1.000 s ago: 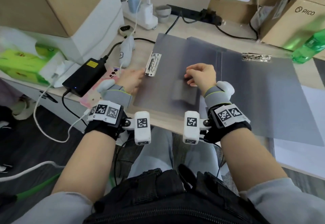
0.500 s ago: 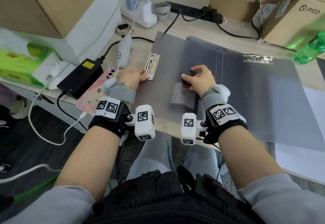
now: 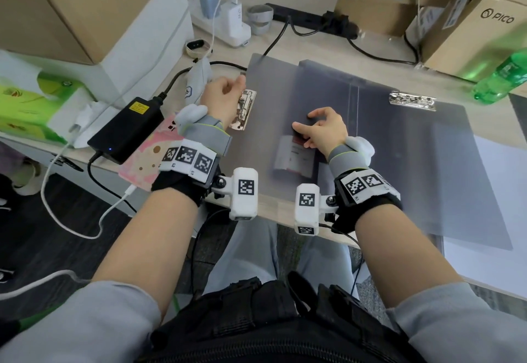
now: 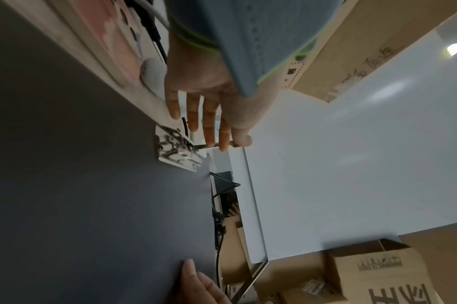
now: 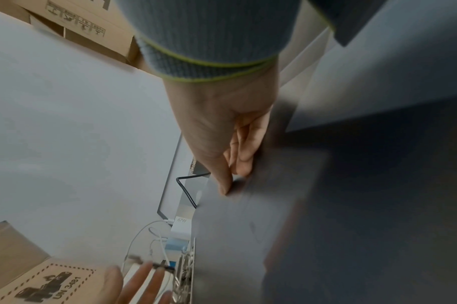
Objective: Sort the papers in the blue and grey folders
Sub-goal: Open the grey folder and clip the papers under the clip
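Observation:
A grey translucent folder (image 3: pixel 273 89) lies on the desk with a metal clip (image 3: pixel 243 109) along its left edge. My left hand (image 3: pixel 238 84) pinches the clip's lever between thumb and fingers, plain in the left wrist view, where the left hand (image 4: pixel 228 144) holds it raised off the clip (image 4: pixel 175 152). My right hand (image 3: pixel 308 123) presses its fingers on the folder's cover; in the right wrist view the right hand (image 5: pixel 232 179) touches it with the index tip. A printed paper (image 3: pixel 293 160) shows dimly through the cover. A second greyish folder (image 3: pixel 442 163) with its own clip (image 3: pixel 412 101) overlaps on the right.
A black power brick (image 3: pixel 128 129), a pink card (image 3: pixel 148 160) and cables lie left of the folder. Cardboard boxes (image 3: pixel 467 20) stand behind, with a green bottle (image 3: pixel 504 77) at the far right. White sheets (image 3: pixel 499 206) lie under the right folder. The desk edge (image 3: pixel 273 206) is near my wrists.
My left hand moved from the clip's near end to its far end and took hold of the lever. My right hand spread its fingers and stayed on the cover.

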